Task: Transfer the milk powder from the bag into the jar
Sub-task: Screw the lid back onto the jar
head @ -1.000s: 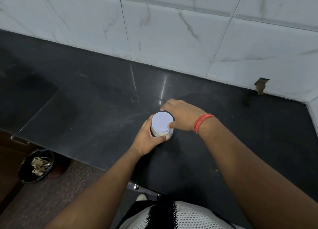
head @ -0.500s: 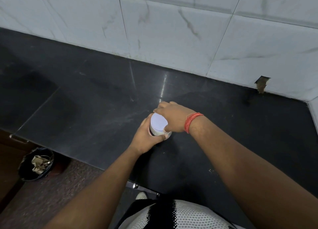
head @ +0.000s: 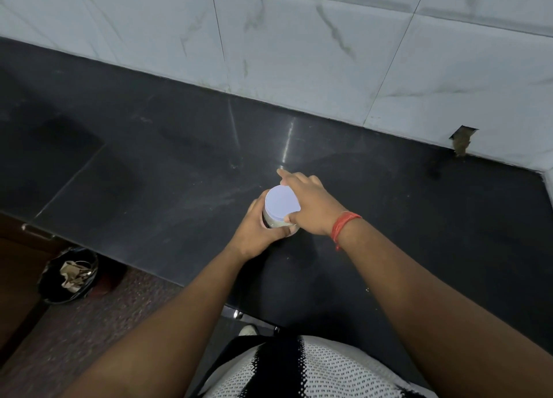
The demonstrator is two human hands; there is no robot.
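Note:
A small clear jar with a pale lilac lid (head: 282, 203) stands upright on the black stone counter (head: 167, 158). Whitish contents show through its lower wall. My left hand (head: 256, 233) wraps around the jar's body from the left. My right hand (head: 311, 207), a red thread on its wrist, grips the lid's right rim, thumb at the near edge and forefinger stretched past the far side. No milk powder bag is in view.
A white marble-tiled wall (head: 299, 38) rises behind the counter, with a chipped hole (head: 462, 140) at the right. Below the counter's left front edge a black bin (head: 70, 275) holds crumpled paper on a speckled floor.
My right hand has turned around the lid, fingers now reaching further over its far side. The left hand keeps its hold on the jar, which stays in place.

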